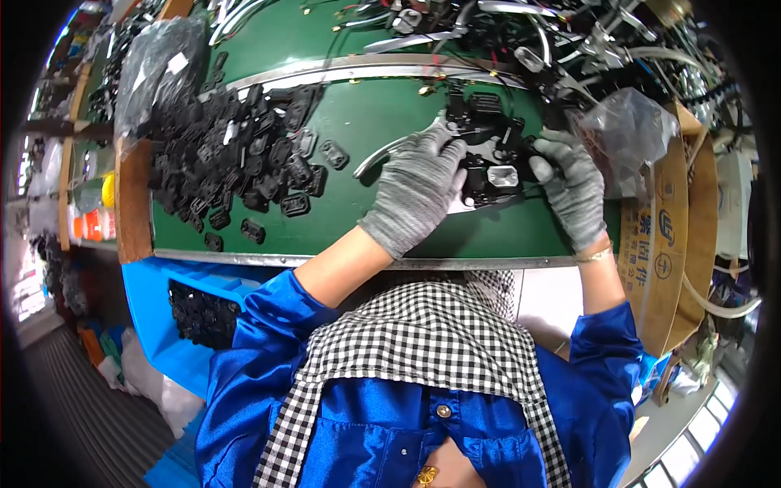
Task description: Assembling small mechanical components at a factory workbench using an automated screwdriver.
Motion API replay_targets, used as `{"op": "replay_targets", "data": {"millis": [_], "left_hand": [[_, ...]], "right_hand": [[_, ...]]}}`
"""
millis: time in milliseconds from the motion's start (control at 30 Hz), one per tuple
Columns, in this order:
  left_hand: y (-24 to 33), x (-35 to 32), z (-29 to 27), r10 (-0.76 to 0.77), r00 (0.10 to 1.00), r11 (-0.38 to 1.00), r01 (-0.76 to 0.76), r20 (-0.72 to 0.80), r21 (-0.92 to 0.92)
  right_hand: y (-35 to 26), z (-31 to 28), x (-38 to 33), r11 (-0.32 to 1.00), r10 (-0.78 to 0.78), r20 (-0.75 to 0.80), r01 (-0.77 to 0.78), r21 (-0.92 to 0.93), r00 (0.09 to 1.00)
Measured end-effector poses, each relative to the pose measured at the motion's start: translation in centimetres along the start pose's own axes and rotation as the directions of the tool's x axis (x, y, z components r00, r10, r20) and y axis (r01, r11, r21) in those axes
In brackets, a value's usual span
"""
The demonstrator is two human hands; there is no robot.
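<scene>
A black and silver lamp assembly (488, 150) with a clear rectangular lens lies on the green bench before me. A curved silver strip (376, 160) sticks out on its left side. My left hand (419, 185), in a grey knitted glove, is closed on the left side of the assembly, with the fingertips near the black housing. At its right edge my right hand (571, 183), gloved alike, has curled fingers pressed together by the dark parts. What those fingers hold, if anything, is hidden.
A heap of small black plastic pieces (244, 154) spreads over the bench's left side, beside a clear plastic bag (154, 73). Silver strips and wires (561, 41) pile up at the back right. A cardboard box (659, 244) stands right; a blue bin (154, 309) sits low left.
</scene>
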State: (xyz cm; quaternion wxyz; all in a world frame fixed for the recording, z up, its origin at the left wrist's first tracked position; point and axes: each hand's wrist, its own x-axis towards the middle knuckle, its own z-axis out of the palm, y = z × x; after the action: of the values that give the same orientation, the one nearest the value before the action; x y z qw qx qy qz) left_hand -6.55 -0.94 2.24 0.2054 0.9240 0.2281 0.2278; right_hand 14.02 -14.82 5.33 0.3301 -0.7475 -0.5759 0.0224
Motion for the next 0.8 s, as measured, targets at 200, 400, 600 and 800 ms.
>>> {"op": "replay_targets", "data": {"millis": [200,400,600,800], "left_hand": [[-0.6,-1.3,-3.5,0.009,0.987,0.992,-0.028,-0.161,-0.122],[-1.7,-6.2,-8.3,-0.136,0.970,0.980,0.102,-0.203,-0.170],[-10.6,-11.9,-16.1,-0.290,0.886,0.947,0.319,-0.362,0.023],[-18.7,-12.1,-20.2,-0.446,0.799,0.735,0.584,-0.403,0.345]], "right_hand": [[-6.9,-0.3,5.3,0.990,-0.136,-0.120,0.138,0.009,0.983],[-13.8,11.4,13.3,0.872,-0.489,0.465,0.395,0.288,0.739],[-15.1,16.9,14.5,0.824,-0.550,0.564,0.512,0.244,0.616],[-14.7,16.5,13.3,0.953,-0.267,0.602,0.297,0.052,0.752]]}}
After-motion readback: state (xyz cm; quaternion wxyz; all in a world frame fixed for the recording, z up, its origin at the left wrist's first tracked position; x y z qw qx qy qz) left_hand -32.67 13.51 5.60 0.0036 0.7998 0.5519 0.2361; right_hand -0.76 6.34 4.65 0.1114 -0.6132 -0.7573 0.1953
